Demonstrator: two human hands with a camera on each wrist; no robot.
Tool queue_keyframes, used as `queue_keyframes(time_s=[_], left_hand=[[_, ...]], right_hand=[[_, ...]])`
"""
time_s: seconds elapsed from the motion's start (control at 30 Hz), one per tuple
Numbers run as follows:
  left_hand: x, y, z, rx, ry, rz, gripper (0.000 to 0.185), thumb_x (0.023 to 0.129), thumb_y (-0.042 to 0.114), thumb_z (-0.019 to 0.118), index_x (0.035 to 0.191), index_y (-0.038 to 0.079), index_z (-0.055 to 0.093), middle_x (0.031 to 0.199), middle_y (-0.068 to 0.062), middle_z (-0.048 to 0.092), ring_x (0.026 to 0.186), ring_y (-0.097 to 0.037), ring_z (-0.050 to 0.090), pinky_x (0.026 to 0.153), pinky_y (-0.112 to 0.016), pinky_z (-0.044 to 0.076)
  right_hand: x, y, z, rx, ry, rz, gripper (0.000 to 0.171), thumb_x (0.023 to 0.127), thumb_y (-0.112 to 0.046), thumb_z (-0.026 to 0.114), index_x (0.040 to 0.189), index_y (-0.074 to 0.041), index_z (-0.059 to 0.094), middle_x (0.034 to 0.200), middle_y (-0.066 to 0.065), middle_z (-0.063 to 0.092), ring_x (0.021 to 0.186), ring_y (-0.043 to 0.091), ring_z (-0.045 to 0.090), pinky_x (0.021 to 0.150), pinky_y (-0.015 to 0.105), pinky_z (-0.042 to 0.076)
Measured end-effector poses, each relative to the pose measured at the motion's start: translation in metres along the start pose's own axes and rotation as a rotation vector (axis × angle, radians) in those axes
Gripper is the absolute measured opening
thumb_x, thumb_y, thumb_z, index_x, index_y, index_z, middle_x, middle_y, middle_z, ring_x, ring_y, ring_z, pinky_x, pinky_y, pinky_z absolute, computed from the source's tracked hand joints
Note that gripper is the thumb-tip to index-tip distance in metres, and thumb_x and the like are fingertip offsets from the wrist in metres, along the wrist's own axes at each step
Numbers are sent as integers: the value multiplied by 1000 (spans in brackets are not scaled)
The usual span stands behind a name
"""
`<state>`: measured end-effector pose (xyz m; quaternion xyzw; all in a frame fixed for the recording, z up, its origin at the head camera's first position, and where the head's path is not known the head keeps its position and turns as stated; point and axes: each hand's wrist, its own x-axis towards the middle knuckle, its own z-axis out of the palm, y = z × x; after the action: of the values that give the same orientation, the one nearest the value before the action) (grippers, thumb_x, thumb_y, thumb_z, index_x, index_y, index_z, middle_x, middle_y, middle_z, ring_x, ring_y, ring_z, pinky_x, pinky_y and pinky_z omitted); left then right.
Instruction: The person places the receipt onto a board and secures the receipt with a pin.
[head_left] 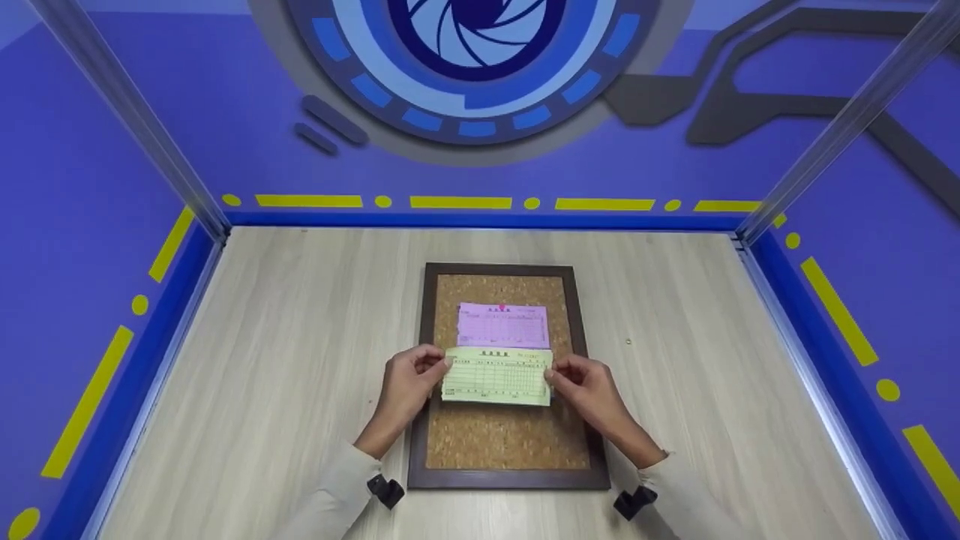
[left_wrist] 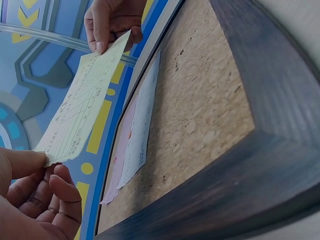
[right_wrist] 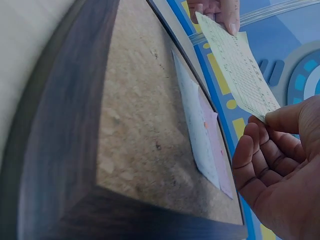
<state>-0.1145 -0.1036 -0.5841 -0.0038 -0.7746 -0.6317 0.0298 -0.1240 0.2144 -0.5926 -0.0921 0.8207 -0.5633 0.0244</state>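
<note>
A dark-framed cork board (head_left: 450, 450) (left_wrist: 210, 100) (right_wrist: 135, 125) lies flat on the wooden table. A pink slip (head_left: 502, 325) is pinned to its upper half by a pink pin (head_left: 502, 307); the wrist views also show a white slip (left_wrist: 140, 130) (right_wrist: 195, 130) lying over it. Both hands hold a pale yellow printed slip (head_left: 497, 375) (left_wrist: 82, 105) (right_wrist: 240, 70) above the board, just below the pink one. My left hand (head_left: 409, 386) (left_wrist: 30, 195) pinches its left edge. My right hand (head_left: 589, 386) (right_wrist: 280, 165) pinches its right edge.
The table (head_left: 285, 360) sits inside a booth with blue walls, yellow markings and clear corner posts (head_left: 127, 112). A small pin-like object (head_left: 628, 341) lies on the table right of the board. Black wrist mounts (head_left: 386, 491) show at both sleeves.
</note>
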Motion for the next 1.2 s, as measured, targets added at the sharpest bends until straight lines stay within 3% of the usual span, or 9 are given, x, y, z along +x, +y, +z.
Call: queue_keyframes(time_s=[0.33,0.73,1.2], left_hand=[[-7,-6,7,-9,-56,-37,4,100,5,78,101,0,78,86,-3,73,67,-12,62,57,-22,49],[-12,-16,14,-7,-46,-34,6,98,2,79,99,-3,77,85,-6,73,67,-10,62,58,-21,50],[-26,-25,16,26,-53,-45,6,97,1,78,100,-4,77,87,-8,74,68,-9,62,59,-19,50]], right_hand=[[-11,11,-4,40,-42,76,7,103,-7,76,98,-3,75,79,6,66,68,20,60,55,22,47],[-19,16,-5,46,-27,120,5,101,-6,78,97,-4,77,80,9,70,68,22,65,56,26,53],[-30,16,-2,43,-33,173,9,99,-6,81,93,-1,76,67,8,66,56,15,60,48,22,45]])
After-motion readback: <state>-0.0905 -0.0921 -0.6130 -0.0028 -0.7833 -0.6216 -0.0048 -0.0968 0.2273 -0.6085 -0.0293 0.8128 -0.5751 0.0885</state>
